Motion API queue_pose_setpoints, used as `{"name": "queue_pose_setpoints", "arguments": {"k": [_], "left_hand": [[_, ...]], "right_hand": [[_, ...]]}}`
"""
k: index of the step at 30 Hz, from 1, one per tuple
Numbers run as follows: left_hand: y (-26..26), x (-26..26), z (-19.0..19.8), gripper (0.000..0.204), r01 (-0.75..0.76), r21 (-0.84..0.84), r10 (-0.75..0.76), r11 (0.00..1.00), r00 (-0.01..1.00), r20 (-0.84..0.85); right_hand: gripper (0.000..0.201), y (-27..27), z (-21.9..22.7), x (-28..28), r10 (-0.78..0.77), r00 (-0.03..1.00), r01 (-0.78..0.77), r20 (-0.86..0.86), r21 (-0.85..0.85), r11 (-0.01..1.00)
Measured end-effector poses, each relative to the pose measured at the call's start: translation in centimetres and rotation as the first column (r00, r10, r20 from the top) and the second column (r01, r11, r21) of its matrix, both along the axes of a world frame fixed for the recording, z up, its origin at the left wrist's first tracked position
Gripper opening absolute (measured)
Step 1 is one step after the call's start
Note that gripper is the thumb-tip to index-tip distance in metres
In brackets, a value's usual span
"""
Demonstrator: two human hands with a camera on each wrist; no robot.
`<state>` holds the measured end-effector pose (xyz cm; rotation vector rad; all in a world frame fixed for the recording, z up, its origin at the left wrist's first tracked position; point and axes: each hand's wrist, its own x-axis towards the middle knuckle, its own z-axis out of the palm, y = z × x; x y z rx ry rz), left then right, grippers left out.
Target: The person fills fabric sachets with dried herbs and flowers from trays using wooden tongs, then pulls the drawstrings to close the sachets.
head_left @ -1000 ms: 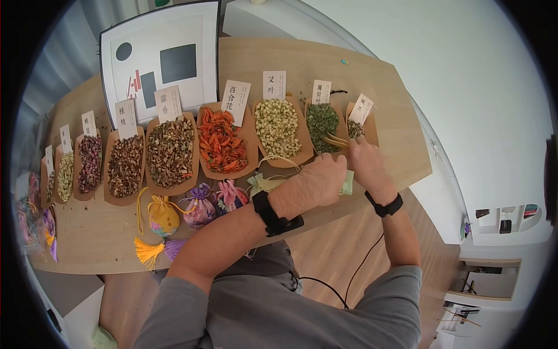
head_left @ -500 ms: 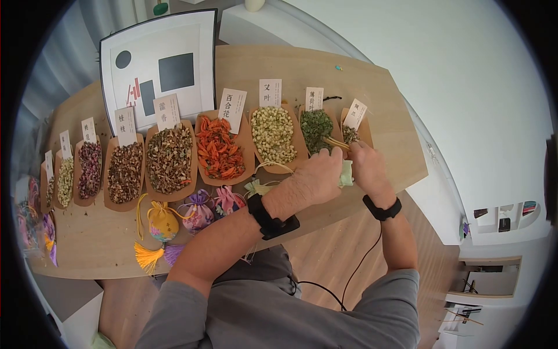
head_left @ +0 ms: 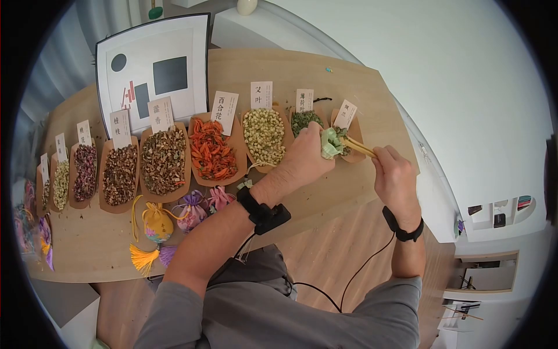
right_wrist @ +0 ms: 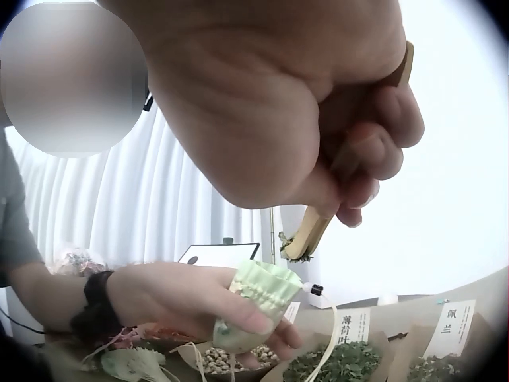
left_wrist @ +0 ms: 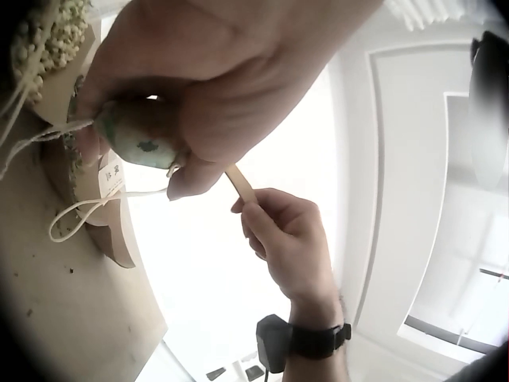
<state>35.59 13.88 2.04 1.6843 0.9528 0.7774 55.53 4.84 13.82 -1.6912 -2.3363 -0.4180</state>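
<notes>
My left hand (head_left: 311,152) grips a small light green drawstring pouch (head_left: 331,143), its gathered mouth turned toward the right. Pinched in my right hand (head_left: 396,177) are wooden tongs (head_left: 361,148), whose tips are beside the pouch mouth. In the right wrist view the tongs (right_wrist: 312,231) hold a bit of green dried leaf (right_wrist: 288,245) just above the open mouth of the pouch (right_wrist: 266,282). Pale cords hang from the pouch in the left wrist view. Behind the hands are a tray of green leaves (head_left: 304,120) and the rightmost tray (head_left: 356,125).
Trays of dried plants with label cards stand in a row, among them orange petals (head_left: 214,152) and pale buds (head_left: 263,136). A yellow pouch (head_left: 157,224) and other tasselled pouches lie in front. A framed board (head_left: 154,75) stands at the back.
The right hand has moved right and back from the rightmost tray with the tongs. The left hand has raised the pouch up and left, its mouth now facing the tongs.
</notes>
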Motion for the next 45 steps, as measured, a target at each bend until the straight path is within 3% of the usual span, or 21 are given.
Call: {"name": "queue_pose_setpoints", "arguments": {"k": [4,8,12,14,16,17,19,21,29,30,34,39,41,43,45], "left_hand": [[-0.2,0.3,-0.4,0.062,-0.035,0.107,0.036,0.994,0.999,-0.009],[-0.4,0.5,-0.8,0.062,-0.029,0.155,0.032,0.988,0.999,-0.018],[-0.3,0.5,-0.8,0.061,-0.051,0.130,0.050,0.990,0.999,0.011],[0.0,0.7,-1.1,0.059,-0.141,0.118,0.123,0.983,0.980,0.154],[0.2,0.8,-1.0,0.058,-0.172,0.117,0.145,0.978,0.967,0.209],[0.2,0.8,-0.9,0.057,-0.216,0.104,0.183,0.971,0.947,0.263],[0.1,0.4,-0.2,0.058,-0.257,0.207,0.214,0.944,0.954,0.209],[-0.3,-0.1,1.3,0.054,-0.243,0.136,0.198,0.960,0.939,0.281],[-3.6,-1.0,6.5,0.058,-0.227,0.254,0.175,0.940,0.961,0.212],[-4.3,-1.7,7.4,0.059,-0.199,0.168,0.155,0.965,0.958,0.243],[-6.0,-4.8,9.5,0.060,-0.250,0.277,0.181,0.928,0.951,0.252],[-9.7,-9.8,12.2,0.055,-0.263,0.227,0.187,0.938,0.932,0.310],[-11.6,-12.2,12.3,0.053,-0.291,0.205,0.233,0.934,0.935,0.268],[-13.5,-14.9,11.5,0.054,-0.349,0.123,0.280,0.929,0.880,0.385],[-16.0,-18.1,11.3,0.056,-0.423,0.088,0.380,0.902,0.875,0.301]], "right_hand": [[0.020,0.0,-0.6,-0.4,0.074,0.987,-0.074,0.140,-0.003,0.997],[0.027,0.0,-0.6,-0.6,0.149,0.973,-0.161,0.176,0.057,0.985],[0.024,-0.5,0.2,0.0,0.045,0.993,-0.061,0.108,0.147,0.987],[0.020,-0.4,-0.5,1.1,-0.019,0.998,0.007,0.053,0.218,0.976],[0.016,0.1,-2.9,3.1,-0.160,0.959,0.190,-0.235,0.108,0.976],[0.016,0.4,-4.5,4.1,-0.164,0.957,0.198,-0.241,0.125,0.972],[0.021,1.4,-7.9,5.8,-0.288,0.918,0.278,-0.272,-0.077,0.957],[0.024,1.6,-10.1,5.5,-0.361,0.889,0.312,-0.284,-0.202,0.928],[0.013,3.0,-14.4,5.3,-0.242,0.877,0.169,-0.414,-0.206,0.964],[0.011,3.3,-14.4,5.5,-0.240,0.885,0.170,-0.399,-0.203,0.964],[0.012,3.8,-14.9,6.2,-0.254,0.901,0.190,-0.352,-0.208,0.960],[0.020,3.9,-14.9,7.8,-0.226,0.934,0.194,-0.276,-0.137,0.971],[0.027,3.4,-14.4,7.7,-0.217,0.914,0.204,-0.343,-0.076,0.976],[0.033,1.6,-12.9,6.1,-0.194,0.894,0.220,-0.404,0.018,0.975],[0.031,0.1,-12.1,4.4,-0.122,0.916,0.167,-0.382,0.087,0.982]]}}
